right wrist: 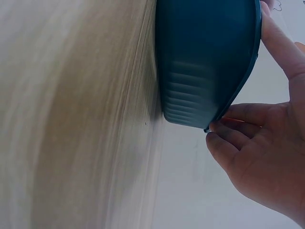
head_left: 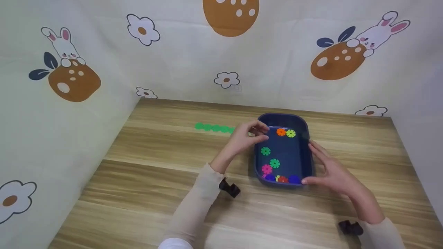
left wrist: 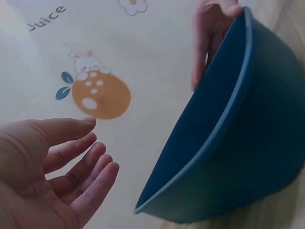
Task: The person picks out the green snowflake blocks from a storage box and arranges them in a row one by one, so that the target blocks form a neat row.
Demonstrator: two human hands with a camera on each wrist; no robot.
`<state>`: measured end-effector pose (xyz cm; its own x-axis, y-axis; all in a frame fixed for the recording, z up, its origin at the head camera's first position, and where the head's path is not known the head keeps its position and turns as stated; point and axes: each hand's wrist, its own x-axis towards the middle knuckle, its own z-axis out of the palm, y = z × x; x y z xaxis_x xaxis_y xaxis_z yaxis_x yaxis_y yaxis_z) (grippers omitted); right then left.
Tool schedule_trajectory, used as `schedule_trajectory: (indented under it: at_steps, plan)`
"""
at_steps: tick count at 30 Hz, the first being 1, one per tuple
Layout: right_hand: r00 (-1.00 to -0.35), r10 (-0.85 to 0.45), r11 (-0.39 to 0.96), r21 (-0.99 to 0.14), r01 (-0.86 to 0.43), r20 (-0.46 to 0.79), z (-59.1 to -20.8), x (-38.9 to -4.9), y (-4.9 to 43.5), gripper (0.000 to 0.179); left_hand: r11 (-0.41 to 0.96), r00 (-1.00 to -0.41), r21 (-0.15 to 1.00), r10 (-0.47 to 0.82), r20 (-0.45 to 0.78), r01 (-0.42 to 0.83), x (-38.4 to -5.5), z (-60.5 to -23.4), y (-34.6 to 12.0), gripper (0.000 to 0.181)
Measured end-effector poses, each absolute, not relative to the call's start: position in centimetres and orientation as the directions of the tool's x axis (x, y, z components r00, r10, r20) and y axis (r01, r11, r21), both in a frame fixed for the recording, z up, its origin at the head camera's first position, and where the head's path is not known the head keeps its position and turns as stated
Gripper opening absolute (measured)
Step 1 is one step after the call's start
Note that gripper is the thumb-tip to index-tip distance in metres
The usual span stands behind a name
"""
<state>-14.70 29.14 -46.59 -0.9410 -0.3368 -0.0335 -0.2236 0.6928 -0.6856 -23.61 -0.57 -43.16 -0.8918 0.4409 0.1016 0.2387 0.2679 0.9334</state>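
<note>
A deep blue plastic tray (head_left: 285,148) stands on the wooden table, with several small notched plastic discs inside. Orange (head_left: 281,132) and yellow discs (head_left: 290,133) lie toward its far end, and green discs (head_left: 274,163) nearer. Pink, purple and red discs crowd the near edge. My left hand (head_left: 246,136) hovers over the tray's left rim, its fingers loosely bent, nothing visible between them; the left wrist view shows it apart from the wall. Spread around the near right corner, my right hand (head_left: 334,173) touches the rim with thumb and fingertips.
Left of the tray, a row of joined green discs (head_left: 214,128) lies on the table (head_left: 155,145); its right end passes behind my left hand. A printed cloth (head_left: 180,52) with rabbits, flowers and orange fruit stands around the back and sides.
</note>
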Motion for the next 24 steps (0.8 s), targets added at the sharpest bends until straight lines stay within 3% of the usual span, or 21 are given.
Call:
schedule_trajectory:
  at_steps: [7,11,18,24]
  plan:
    - [-0.942,-0.334,0.688,-0.689,-0.227,-0.023,-46.9,-14.9,29.1,0.109,0.310,-0.805,0.919,0.593,0.016,0.246,-22.9,-44.8,2.7,0.027]
    - [-0.943,-0.333,0.687,-0.689,-0.230,-0.017,-47.3,-14.6,29.0,0.109,0.466,-0.755,0.827,0.650,-0.079,0.315,-22.1,-45.9,4.3,0.027]
    - [-0.941,-0.340,0.672,-0.701,-0.240,-0.003,-47.5,-14.3,28.8,0.108,0.770,-0.778,0.561,0.540,-0.321,0.304,-21.2,-47.3,6.5,0.031]
    - [-0.940,-0.341,0.663,-0.700,-0.263,0.031,-47.1,-14.7,29.2,0.107,0.872,-0.775,0.341,0.475,-0.418,0.350,-21.4,-47.5,7.8,0.031]
